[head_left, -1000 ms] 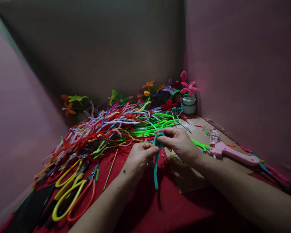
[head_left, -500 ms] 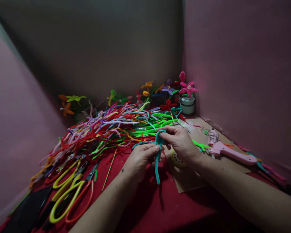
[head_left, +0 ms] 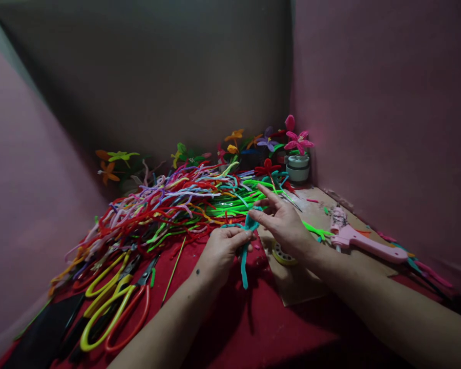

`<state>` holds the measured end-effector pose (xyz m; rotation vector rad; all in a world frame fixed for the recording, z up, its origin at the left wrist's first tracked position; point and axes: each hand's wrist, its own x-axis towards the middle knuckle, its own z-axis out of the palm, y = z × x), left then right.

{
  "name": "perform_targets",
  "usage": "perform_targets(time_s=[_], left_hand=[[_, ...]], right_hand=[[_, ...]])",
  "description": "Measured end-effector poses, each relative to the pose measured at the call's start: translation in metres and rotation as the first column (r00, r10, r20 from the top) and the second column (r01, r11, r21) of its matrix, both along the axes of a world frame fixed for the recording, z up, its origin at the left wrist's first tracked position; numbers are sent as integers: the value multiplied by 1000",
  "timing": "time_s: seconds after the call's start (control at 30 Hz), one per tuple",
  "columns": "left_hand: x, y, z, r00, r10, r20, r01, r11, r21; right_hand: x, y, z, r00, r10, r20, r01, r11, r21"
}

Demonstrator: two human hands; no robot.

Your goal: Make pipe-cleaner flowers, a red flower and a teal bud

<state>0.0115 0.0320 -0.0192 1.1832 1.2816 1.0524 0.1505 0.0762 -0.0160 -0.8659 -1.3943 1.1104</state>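
Observation:
A teal pipe cleaner (head_left: 244,269) is bent into a small petal-like loop at the top, and one tail hangs straight down. Another teal end points left behind my fingers. My left hand (head_left: 228,248) pinches it just below the loop between thumb and index finger. Just to the right, my right hand (head_left: 282,220) has its index finger stretched out and raised, with the thumb against or just in front of the loop. Its other fingers are partly hidden. Behind both hands lies a big heap of multicoloured pipe cleaners (head_left: 169,197).
A pink glue gun (head_left: 369,246) rests on the cardboard (head_left: 303,287) at right, near a yellow tape roll (head_left: 282,254). Yellow-handled scissors (head_left: 85,328) and red-handled scissors (head_left: 146,312) lie at left on red cloth (head_left: 200,348). Pipe-cleaner flowers (head_left: 299,142) stand at the back.
My right fingers have loosened from the top of the teal loop and the index finger has straightened upward. The hanging tail has swung slightly left; my left hand keeps its pinch.

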Motion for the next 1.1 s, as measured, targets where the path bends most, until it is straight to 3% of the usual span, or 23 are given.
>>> perform_targets(time_s=[0.13,0.3,0.47,0.6,0.7,0.8,0.9,0.93,0.97,1.03,1.1], left_hand=[[1,0,4,981,89,-170,-69,990,124],[1,-4,13,919,275,-283,-161,916,368],[-4,0,11,990,141,20,-142,974,175],[-9,6,9,944,176,280,-188,982,15],[-14,11,10,891,209,403,-218,976,-24],[-20,17,10,862,268,431,-305,952,17],[-22,20,8,884,247,397,-301,950,79],[-22,20,8,895,235,378,-290,953,94],[-21,19,7,906,227,359,-281,954,105],[-18,16,8,918,216,333,-267,957,117],[-15,13,9,923,205,326,-253,961,113]], right_hand=[[1,4,0,983,-136,-127,149,984,101],[7,12,3,926,-174,-336,198,979,38],[14,16,9,923,-165,-349,167,986,-27],[23,22,19,888,-184,-422,182,982,-45],[39,22,30,835,-207,-511,235,972,-10],[64,11,33,879,-222,-421,267,962,50],[99,-5,20,934,-354,-41,356,921,161],[111,-10,12,902,-407,146,371,902,222],[124,-14,3,820,-469,329,377,874,305],[145,-20,-17,560,-582,590,319,809,494],[161,-24,-36,331,-590,736,229,807,544]])
